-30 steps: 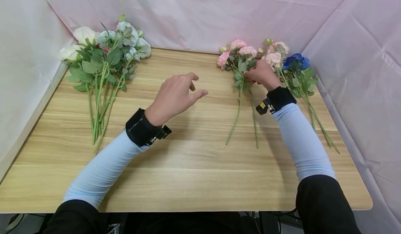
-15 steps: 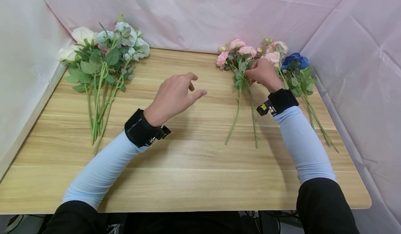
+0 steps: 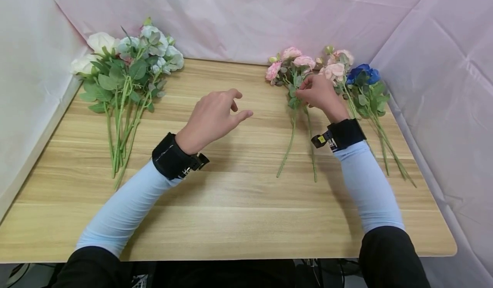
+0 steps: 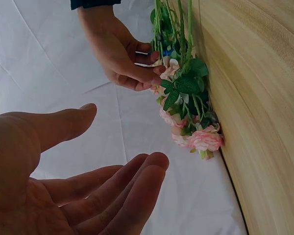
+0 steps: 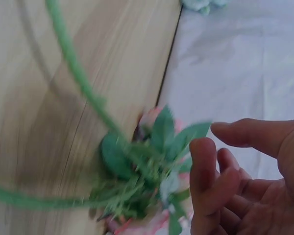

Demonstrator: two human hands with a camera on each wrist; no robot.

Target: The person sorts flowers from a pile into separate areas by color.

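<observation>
I see my right hand (image 3: 319,94) with loosely curled fingers at the pink artificial rose stems (image 3: 293,108), whether gripping I cannot tell; they could snag neighbouring leaves. My left hand (image 3: 213,117) hovers open over the wooden desk (image 3: 239,194).

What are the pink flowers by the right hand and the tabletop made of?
Pink flowers: likely artificial, fabric petals with plastic stems; uniform matte green stems and stiff leaves.
Tabletop: looks like wood-grain laminate, light and smooth; the grain runs in repeated bands, rounded corner.
</observation>
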